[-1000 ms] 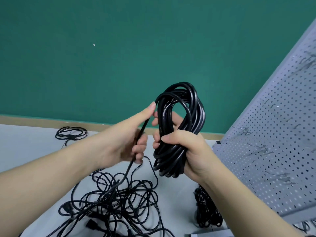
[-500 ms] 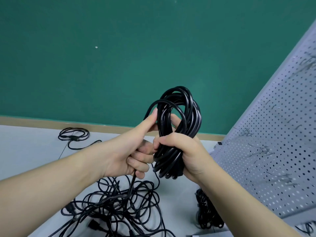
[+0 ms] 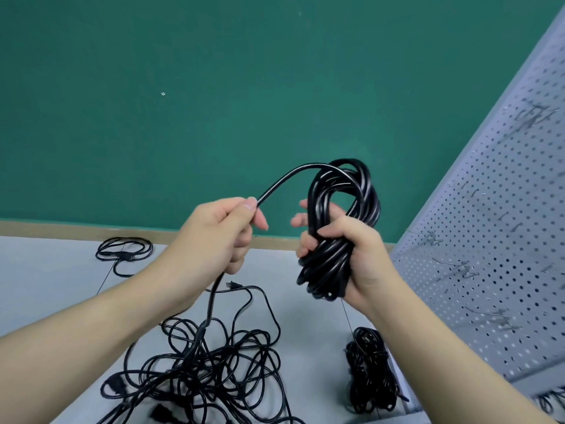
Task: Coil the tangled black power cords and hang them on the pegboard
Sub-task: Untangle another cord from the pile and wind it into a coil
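While both hands grip the coil, tangled cords litter the table.

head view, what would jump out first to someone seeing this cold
The thick black coil held up at centre frame, gripped by the right hand, stands out against the green wall. A free strand arcs from it to the left hand, which pinches it, then drops into the tangled cords on the grey surface below. The pegboard with bare hooks leans at the right.
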